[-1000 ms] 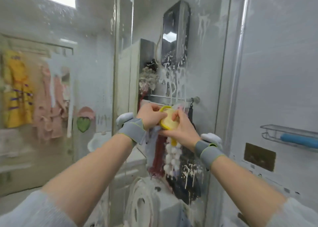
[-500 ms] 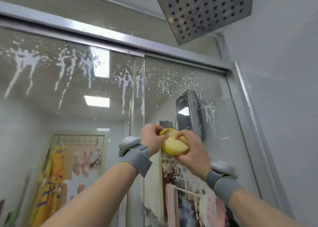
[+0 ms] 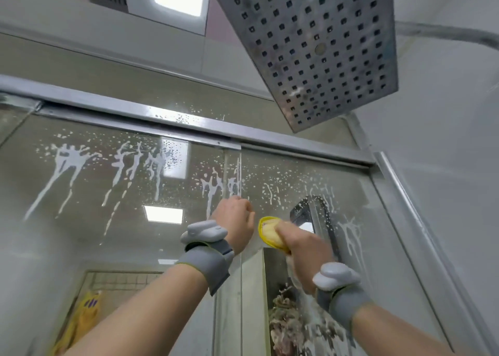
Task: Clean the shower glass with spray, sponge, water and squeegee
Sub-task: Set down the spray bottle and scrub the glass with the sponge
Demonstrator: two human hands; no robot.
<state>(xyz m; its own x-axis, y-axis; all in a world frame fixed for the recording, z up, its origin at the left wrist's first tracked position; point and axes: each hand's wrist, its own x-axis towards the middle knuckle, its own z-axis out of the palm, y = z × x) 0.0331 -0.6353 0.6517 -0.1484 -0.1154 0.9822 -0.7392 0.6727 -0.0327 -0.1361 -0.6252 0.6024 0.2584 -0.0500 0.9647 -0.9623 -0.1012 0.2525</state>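
The shower glass [image 3: 108, 234] fills the lower half of the head view, with white foam streaks [image 3: 67, 164] running down below its top rail. My right hand [image 3: 305, 250] grips a yellow sponge [image 3: 268, 233] and holds it up against the right panel. My left hand [image 3: 235, 218] is raised just left of the sponge, fingers curled, at the vertical edge where the two panels overlap. It does not touch the sponge. Whether it holds the glass edge is hidden by the back of the hand.
A square metal shower head [image 3: 310, 50] hangs overhead at the upper right, close above my hands. The metal top rail [image 3: 162, 118] crosses the view. A tiled wall [image 3: 445, 166] closes the right side. Clothes and a dark mirror show blurred through the glass.
My view has tilted up toward the top of the glass. Both hands rose with the sponge; my left hand let go of it and now only my right hand holds it.
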